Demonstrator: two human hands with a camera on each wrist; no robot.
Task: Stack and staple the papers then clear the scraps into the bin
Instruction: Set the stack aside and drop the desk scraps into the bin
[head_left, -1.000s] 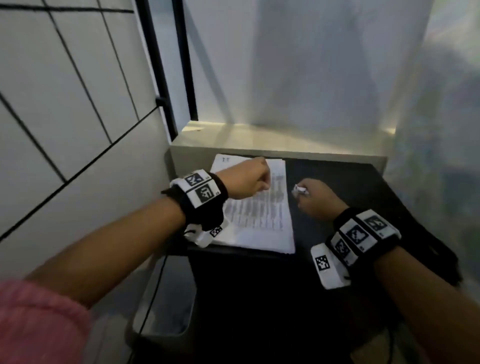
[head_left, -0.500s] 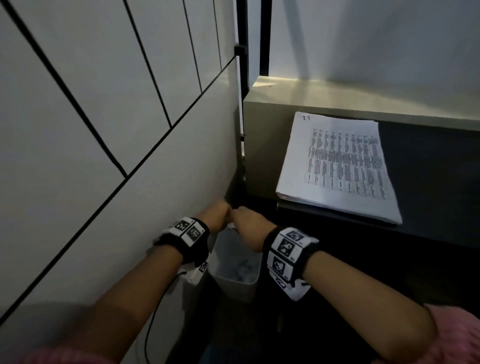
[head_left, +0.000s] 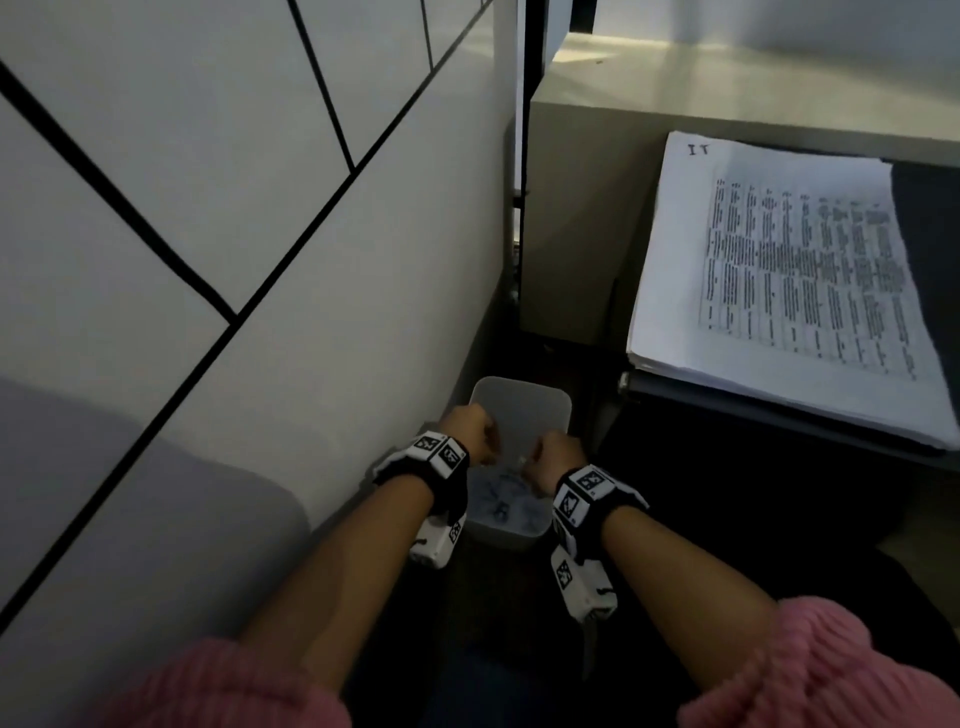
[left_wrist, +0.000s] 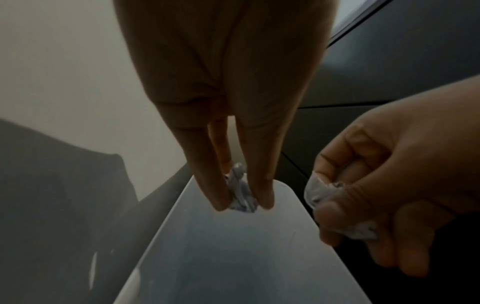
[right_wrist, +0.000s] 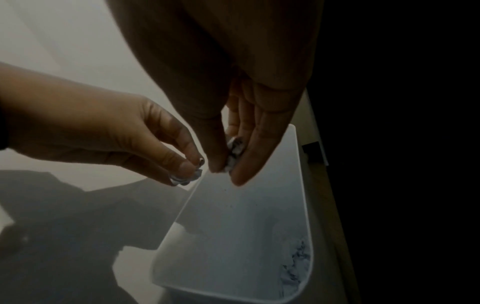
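Note:
A small white bin stands on the floor between the wall and the table, with crumpled scraps at its bottom. Both hands hang over its opening. My left hand pinches a crumpled paper scrap between its fingertips above the bin's rim. My right hand pinches another scrap over the bin's inside. The stack of printed papers lies on the black table, up to the right.
A white wall with black lines runs close along the left of the bin. The black table's edge overhangs on the right, and a beige ledge lies behind it. Pink sleeves cover both upper forearms.
Both hands left the tabletop with scraps, came down left to the bin, and now hold them over its opening, slightly apart. The view has swung down toward the floor.

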